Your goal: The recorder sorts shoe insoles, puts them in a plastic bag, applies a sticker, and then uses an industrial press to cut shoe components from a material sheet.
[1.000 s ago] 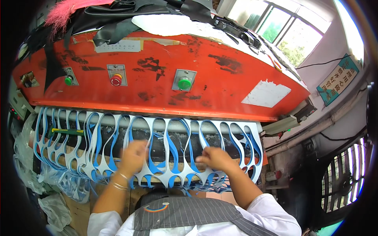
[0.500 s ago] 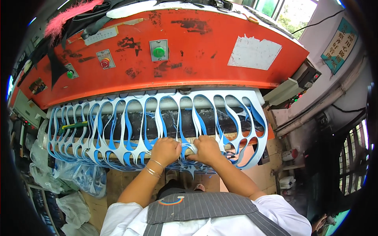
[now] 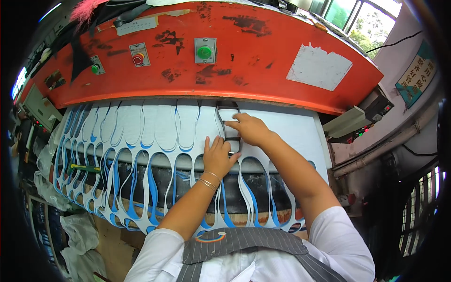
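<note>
A shoe-sole-shaped cutting die [image 3: 231, 139], a dark metal outline with crossbars, stands on a white sheet [image 3: 282, 134] with a blue underside. My right hand [image 3: 253, 130] grips the die's right side, its fingers reaching over the rim. At the die's near end is my left hand [image 3: 218, 160], fingers spread and thumb out, touching or very close to it. Left of the die, rows of long sole shapes are cut into the sheet. Nearer me the sheet is a web of open holes [image 3: 182, 162].
Beyond the sheet runs the red beam [image 3: 263, 61] of a press, with a green button [image 3: 204, 52] and a red knob [image 3: 138, 58]. A green-and-yellow tool [image 3: 85, 168] lies at the left on the web. Plastic bags [image 3: 80, 230] lie on the left floor.
The sheet has come toward me, bringing uncut white material and cut shapes into view. Both hands have left the near edge, moved forward, and are now at the cutting die.
</note>
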{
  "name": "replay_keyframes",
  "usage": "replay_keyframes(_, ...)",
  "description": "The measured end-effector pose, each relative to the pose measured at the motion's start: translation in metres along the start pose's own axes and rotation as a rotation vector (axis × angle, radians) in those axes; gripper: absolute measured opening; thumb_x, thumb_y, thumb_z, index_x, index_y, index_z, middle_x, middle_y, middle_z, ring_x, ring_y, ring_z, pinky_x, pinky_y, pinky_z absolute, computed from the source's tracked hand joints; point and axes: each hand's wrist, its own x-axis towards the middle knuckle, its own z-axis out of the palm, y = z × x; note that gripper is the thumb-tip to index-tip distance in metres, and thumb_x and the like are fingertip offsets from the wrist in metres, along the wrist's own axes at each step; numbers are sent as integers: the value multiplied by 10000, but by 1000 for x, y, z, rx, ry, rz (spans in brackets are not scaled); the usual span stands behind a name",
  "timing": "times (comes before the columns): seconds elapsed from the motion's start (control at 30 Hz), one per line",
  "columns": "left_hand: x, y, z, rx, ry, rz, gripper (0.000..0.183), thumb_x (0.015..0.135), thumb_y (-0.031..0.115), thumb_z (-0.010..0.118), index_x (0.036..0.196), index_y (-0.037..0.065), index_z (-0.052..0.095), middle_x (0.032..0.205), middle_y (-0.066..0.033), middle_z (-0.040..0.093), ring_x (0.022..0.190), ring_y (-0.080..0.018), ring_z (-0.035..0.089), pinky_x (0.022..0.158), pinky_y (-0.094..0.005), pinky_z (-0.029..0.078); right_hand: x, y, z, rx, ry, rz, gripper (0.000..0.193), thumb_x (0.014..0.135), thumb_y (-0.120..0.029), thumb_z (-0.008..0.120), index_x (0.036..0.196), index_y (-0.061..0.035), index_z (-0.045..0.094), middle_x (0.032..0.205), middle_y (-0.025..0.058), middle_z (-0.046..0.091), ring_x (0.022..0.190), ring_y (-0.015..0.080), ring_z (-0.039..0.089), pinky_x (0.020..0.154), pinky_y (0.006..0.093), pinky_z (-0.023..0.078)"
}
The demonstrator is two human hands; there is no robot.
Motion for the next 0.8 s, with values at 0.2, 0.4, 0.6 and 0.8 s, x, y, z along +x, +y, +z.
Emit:
replay_keyframes(0.2,4,-5,-11,-178,11,83,343,636,332,786,641,89,545,943,-217,655,1020,-356,611,1040,-512,308,59,5,12,-111,-332,-368,203,714,-118,682,900,-199,676,1121,52,543,1149,229,501,867,356,474)
replay_keyframes(0.4,24,-1,-31,-245,17,58,323,627,283,801,635,89,543,809,-143,648,994,-343,623,1009,-477,346,82,13,12,-65,-270,-503,89,762,-186,627,833,-156,672,992,84,589,1019,264,567,832,369,482)
replay_keyframes(0.6,7,-2,-37,-327,2,-152,507,699,311,784,1044,7,570,1020,-197,629,1043,-327,605,945,-382,438,69,20,19,165,35,-583,37,716,-88,611,730,-121,601,835,30,584,887,264,567,868,371,477)
replay_keyframes(0.8,32,12,-56,131,-456,28,905,734,487,706,1336,-93,357,830,-163,676,747,-265,670,943,-387,431,25,29,29,397,352,-437,179,637,-9,665,738,-137,590,835,-1,602,1059,198,587,1105,528,251)
